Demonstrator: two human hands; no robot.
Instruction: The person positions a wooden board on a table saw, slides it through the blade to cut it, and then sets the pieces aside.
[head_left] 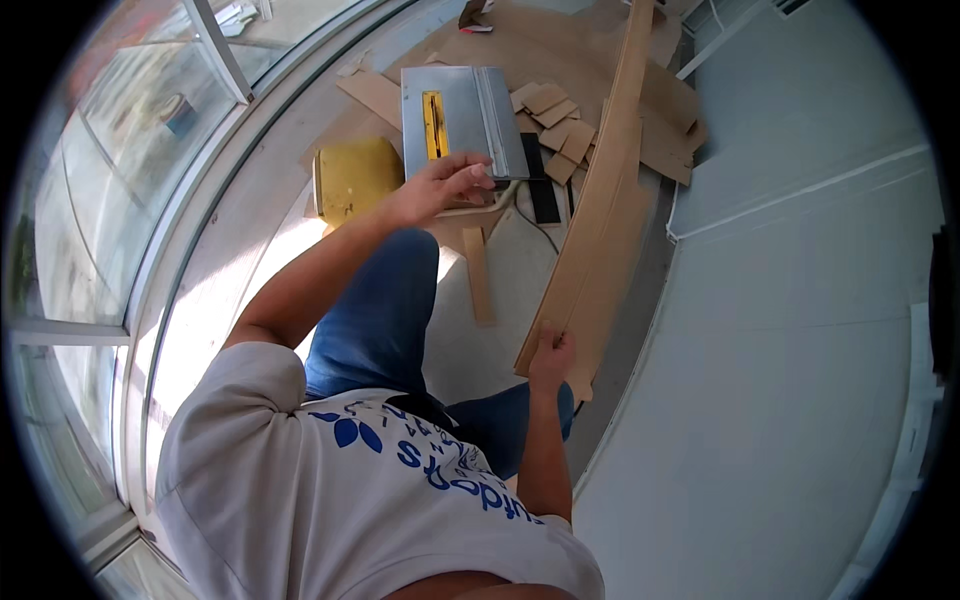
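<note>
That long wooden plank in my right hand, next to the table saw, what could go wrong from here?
1. The right hand grips the long plank only at its near end, so the far end could swing or sag.
2. The left hand rests at the table saw edge, near the blade slot.
3. Offcuts and a cable could snag the plank.

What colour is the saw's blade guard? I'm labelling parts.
Yellow, a strip on the grey table saw top, seen in the head view.
</note>
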